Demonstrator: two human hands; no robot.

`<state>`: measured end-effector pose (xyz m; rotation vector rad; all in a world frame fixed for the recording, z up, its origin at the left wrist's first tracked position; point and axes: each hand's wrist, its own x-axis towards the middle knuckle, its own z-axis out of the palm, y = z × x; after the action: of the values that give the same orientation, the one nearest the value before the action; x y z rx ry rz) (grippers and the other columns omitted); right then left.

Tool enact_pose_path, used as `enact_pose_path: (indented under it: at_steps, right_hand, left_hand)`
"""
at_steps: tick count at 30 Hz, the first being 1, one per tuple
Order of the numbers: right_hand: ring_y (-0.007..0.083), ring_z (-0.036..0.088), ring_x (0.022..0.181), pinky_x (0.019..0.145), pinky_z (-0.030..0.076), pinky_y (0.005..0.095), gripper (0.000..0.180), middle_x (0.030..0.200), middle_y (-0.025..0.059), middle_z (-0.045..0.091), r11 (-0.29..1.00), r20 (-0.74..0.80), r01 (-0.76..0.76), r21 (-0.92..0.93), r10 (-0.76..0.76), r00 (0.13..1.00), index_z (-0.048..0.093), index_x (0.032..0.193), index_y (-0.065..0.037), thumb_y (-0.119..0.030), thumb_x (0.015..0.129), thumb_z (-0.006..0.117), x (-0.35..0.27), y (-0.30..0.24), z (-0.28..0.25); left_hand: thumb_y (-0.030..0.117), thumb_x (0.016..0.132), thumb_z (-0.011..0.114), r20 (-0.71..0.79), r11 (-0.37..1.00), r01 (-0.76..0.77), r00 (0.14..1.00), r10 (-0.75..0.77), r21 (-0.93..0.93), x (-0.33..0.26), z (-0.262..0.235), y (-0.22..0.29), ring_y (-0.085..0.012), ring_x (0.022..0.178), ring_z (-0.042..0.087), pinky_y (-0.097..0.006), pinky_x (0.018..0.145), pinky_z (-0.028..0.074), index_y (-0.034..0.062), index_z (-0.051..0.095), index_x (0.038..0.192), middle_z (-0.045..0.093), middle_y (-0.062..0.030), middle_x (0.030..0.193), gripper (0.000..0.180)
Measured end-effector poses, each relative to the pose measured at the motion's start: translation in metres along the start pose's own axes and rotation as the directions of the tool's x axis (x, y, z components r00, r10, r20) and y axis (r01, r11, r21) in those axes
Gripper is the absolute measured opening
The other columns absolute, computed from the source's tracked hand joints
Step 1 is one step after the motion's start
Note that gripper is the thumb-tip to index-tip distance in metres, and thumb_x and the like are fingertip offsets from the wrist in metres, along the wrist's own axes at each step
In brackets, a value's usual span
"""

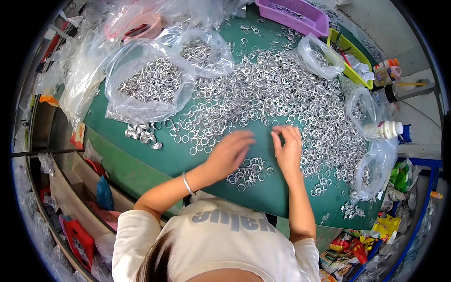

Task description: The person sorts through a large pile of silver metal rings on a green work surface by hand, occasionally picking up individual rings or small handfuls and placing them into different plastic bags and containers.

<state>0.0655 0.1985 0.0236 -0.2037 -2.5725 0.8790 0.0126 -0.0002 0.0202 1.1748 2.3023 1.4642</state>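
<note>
A big heap of small silver metal rings (277, 94) covers the green table (263, 197). My left hand (231, 152) lies palm down on the table with fingers spread, its fingertips at the edge of the loose rings. My right hand (287, 145) rests just to its right, fingers curled at the heap's near edge; whether it pinches a ring I cannot tell. A small separate cluster of rings (249, 171) lies between and below both hands. A bracelet (188, 183) circles my left wrist.
Clear plastic bags of rings (150, 87) (204, 51) sit at the back left, more bags (319, 58) (373, 171) at the right. A purple tray (293, 14), a yellow tray (352, 56) and a white bottle (385, 129) stand along the far and right edges.
</note>
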Motion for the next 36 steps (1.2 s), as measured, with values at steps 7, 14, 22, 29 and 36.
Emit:
enact_pose_path:
  at_steps: [7,14,22,29,36]
  right_hand:
    - [0.0272,0.05,0.087,0.075,0.038,0.039,0.009,0.087,0.0076,0.056,0.961,0.097,0.14,-0.239,-0.12,0.988,0.063,0.082,-0.004,-0.006,0.075,0.069,0.002,0.003,0.01]
    - [0.0284,0.057,0.085,0.079,0.043,0.0407,0.013,0.086,0.0097,0.061,0.998,0.474,0.006,0.068,-0.037,0.88,0.065,0.089,-0.004,-0.001,0.076,0.066,-0.026,-0.003,-0.026]
    - [0.03,0.052,0.098,0.085,0.042,0.0399,0.02,0.101,0.0114,0.058,0.994,0.065,0.05,-0.094,-0.044,0.997,0.063,0.097,-0.002,-0.002,0.077,0.066,0.006,0.011,0.003]
    - [0.0297,0.056,0.093,0.082,0.043,0.0383,0.019,0.098,0.0106,0.062,0.998,0.108,0.052,-0.019,-0.05,0.993,0.065,0.095,-0.002,-0.002,0.077,0.066,-0.02,0.004,-0.024]
    - [0.0298,0.056,0.091,0.081,0.043,0.0382,0.018,0.095,0.0117,0.062,0.998,0.191,0.05,0.028,-0.054,0.98,0.065,0.097,-0.001,0.0,0.08,0.063,-0.034,-0.012,-0.033]
  left_hand:
    - [0.004,0.085,0.059,0.308,0.963,-0.264,0.921,0.237,0.049,-0.022,0.034,0.01,-0.0353,0.121,0.048,-0.044,0.105,0.039,0.0016,0.058,0.118,0.053,-0.0156,0.128,0.033]
    - [0.003,0.079,0.061,0.006,0.987,-0.081,0.997,0.08,0.14,-0.003,0.024,-0.009,-0.0334,0.12,0.046,-0.044,0.101,0.039,0.0017,0.058,0.118,0.053,-0.0152,0.124,0.039]
    - [0.005,0.081,0.063,-0.048,0.834,-0.038,0.996,0.077,0.55,0.073,0.027,-0.027,-0.0268,0.096,0.048,-0.037,0.081,0.035,0.0054,0.062,0.103,0.052,-0.0078,0.103,0.023]
    - [0.005,0.083,0.061,0.159,0.972,-0.065,0.987,0.029,0.228,0.04,0.016,-0.019,-0.0246,0.094,0.053,-0.035,0.079,0.039,0.0051,0.063,0.094,0.057,-0.007,0.104,0.011]
    - [-0.003,0.074,0.059,0.305,0.96,-0.249,0.931,0.2,0.13,-0.007,0.013,-0.002,-0.0287,0.099,0.055,-0.04,0.082,0.043,0.0031,0.06,0.108,0.057,-0.0111,0.113,0.035]
